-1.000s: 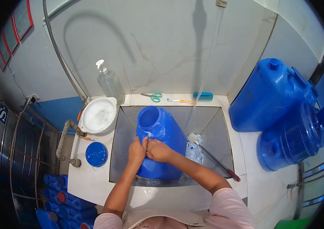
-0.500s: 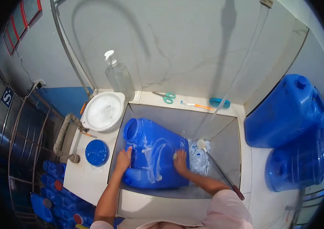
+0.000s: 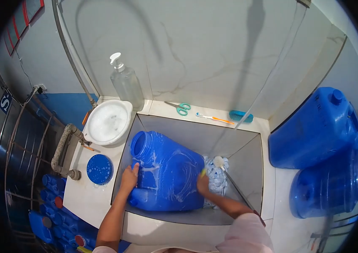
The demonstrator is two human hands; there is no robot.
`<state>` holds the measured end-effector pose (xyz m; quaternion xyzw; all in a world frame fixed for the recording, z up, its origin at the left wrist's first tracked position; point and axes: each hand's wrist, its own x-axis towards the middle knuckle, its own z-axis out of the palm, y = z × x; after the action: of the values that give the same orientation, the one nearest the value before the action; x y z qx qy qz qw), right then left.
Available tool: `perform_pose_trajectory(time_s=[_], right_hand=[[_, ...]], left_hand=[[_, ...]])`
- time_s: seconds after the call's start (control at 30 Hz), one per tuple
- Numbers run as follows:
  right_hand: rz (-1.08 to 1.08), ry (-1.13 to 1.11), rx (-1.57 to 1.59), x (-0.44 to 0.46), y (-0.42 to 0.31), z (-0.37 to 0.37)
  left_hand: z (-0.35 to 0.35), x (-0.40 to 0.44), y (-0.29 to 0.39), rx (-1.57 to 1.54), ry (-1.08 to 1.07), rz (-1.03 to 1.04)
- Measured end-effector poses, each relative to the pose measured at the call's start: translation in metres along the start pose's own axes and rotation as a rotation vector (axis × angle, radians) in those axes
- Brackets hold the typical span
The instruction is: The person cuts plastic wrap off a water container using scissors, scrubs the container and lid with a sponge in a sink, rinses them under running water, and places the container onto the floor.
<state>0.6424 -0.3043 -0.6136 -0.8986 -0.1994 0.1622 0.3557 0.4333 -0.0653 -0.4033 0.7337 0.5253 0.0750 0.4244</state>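
A big blue plastic jug (image 3: 174,168) lies on its side in the grey sink (image 3: 246,168), its uncapped round mouth toward the upper left. White suds streak its upper face. My left hand (image 3: 129,179) is closed on the jug's left side below the mouth, thumb showing and the other fingers partly hidden. My right hand (image 3: 203,184) is at the jug's right end, closed around a small yellow-green sponge (image 3: 203,172), of which only an edge shows. Beside that hand, a wet pale cloth (image 3: 217,179) lies in the sink under a long-handled brush (image 3: 239,189).
Left of the sink are a basin of suds (image 3: 108,123), a soapy blue lid (image 3: 100,169) and a pump bottle (image 3: 127,86). Scissors (image 3: 182,109), a toothbrush (image 3: 215,118) and a blue brush (image 3: 241,116) line the back ledge. Blue containers (image 3: 307,128) stand at right. Water (image 3: 267,88) falls into the sink.
My right hand has moved slightly along the jug to its right end, with more sponge showing. Suds on the jug are spread thinner. The view has shifted a little; my left hand keeps its hold.
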Motion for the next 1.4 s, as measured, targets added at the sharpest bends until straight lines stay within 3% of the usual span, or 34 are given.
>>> perform_pose_trajectory(time_s=[0.03, 0.1, 0.17, 0.23, 0.27, 0.3, 0.37, 0.4, 0.43, 0.47, 0.5, 0.53, 0.6, 0.63, 0.67, 0.73, 0.77, 0.83, 0.87, 0.9, 0.93, 1.0, 1.03, 1.1, 1.13, 1.2, 1.23, 1.4], right_hand=[[0.145, -0.019, 0.029, -0.048, -0.014, -0.005], [-0.261, 0.119, 0.103, -0.106, -0.044, 0.014], [-1.004, 0.241, -0.197, -0.085, -0.148, -0.054], [-0.731, 0.299, -0.048, -0.032, -0.222, -0.091], [-0.771, 0.323, -0.062, 0.001, -0.237, -0.105], [-0.805, 0.348, -0.075, 0.03, -0.244, -0.121], [-0.547, -0.302, 0.1, 0.064, -0.262, -0.173], [-0.543, -0.3, 0.101, 0.079, -0.25, -0.178], [-0.544, -0.648, 0.072, 0.1, -0.232, -0.173], [-0.538, -0.996, 0.034, 0.113, -0.22, -0.174], [-0.423, -1.017, 0.042, 0.106, -0.209, -0.178], [-0.304, -1.038, 0.049, 0.089, -0.191, -0.177], [-0.012, -0.776, 0.389, 0.063, -0.114, -0.135], [0.028, -0.58, 0.392, 0.053, -0.066, -0.105], [0.042, -0.482, 0.393, 0.05, -0.043, -0.085], [-0.01, -0.301, 0.441, 0.042, -0.013, -0.047], [-0.071, -0.214, 0.486, 0.036, -0.013, -0.035], [-0.202, 0.06, 0.52, 0.021, -0.117, -0.047], [-0.335, 0.299, 0.461, 0.012, -0.17, -0.059], [-0.627, 0.414, 0.305, 0.012, -0.213, -0.087], [-0.63, 0.413, 0.305, 0.017, -0.231, -0.102], [-0.914, 0.307, 0.052, 0.026, -0.257, -0.116], [-0.915, 0.31, 0.057, 0.037, -0.254, -0.118], [-0.587, 0.224, 0.037, 0.048, -0.247, -0.13], [-0.586, 0.223, 0.036, 0.041, -0.251, -0.128], [-0.886, 0.391, -0.033, 0.019, -0.269, -0.123], [-0.968, 0.368, -0.098, 0.006, -0.28, -0.125], [-0.79, 0.385, -0.113, 0.016, -0.258, -0.155]], left_hand=[[-0.003, -0.002, 0.009, -0.012, -0.017, -0.009], [0.001, -0.007, 0.012, -0.026, -0.037, -0.019], [0.009, -0.006, 0.011, 0.116, 0.062, 0.231], [0.008, -0.028, 0.041, 0.145, 0.048, 0.332], [0.005, -0.042, 0.061, 0.18, 0.027, 0.426], [0.0, -0.053, 0.079, 0.213, -0.087, 0.341], [0.0, -0.058, 0.085, 0.303, -0.132, 0.452], [0.0, -0.061, 0.085, 0.389, -0.175, 0.55], [0.001, -0.061, 0.087, 0.39, -0.177, 0.551], [0.002, -0.057, 0.092, 0.494, -0.222, 0.681], [0.003, -0.052, 0.095, 0.6, -0.264, 0.812], [0.006, -0.045, 0.093, 0.595, -0.263, 0.812], [0.014, -0.026, 0.086, 0.511, 0.021, 1.084], [0.018, -0.02, 0.082, 0.299, 0.01, 1.017], [0.027, -0.011, 0.075, 0.297, 0.019, 1.018], [0.043, 0.002, 0.059, 0.06, 0.369, 0.793], [0.039, 0.004, 0.059, 0.066, 0.365, 0.793], [0.03, 0.003, 0.063, -0.122, -0.086, 0.557], [0.029, -0.001, 0.066, -0.122, -0.09, 0.555], [0.028, -0.004, 0.071, -0.073, -0.113, 0.567], [0.028, -0.007, 0.075, -0.024, -0.135, 0.577], [0.028, -0.016, 0.074, -0.045, -0.134, 0.584], [0.028, -0.02, 0.075, -0.069, -0.137, 0.589], [0.029, -0.025, 0.08, -0.072, -0.135, 0.586], [0.029, -0.027, 0.084, -0.076, -0.134, 0.586], [0.033, -0.027, 0.101, -0.049, -0.157, 0.616], [0.035, -0.029, 0.104, -0.017, -0.181, 0.642], [0.032, -0.025, 0.102, 0.026, -0.231, 0.697]])
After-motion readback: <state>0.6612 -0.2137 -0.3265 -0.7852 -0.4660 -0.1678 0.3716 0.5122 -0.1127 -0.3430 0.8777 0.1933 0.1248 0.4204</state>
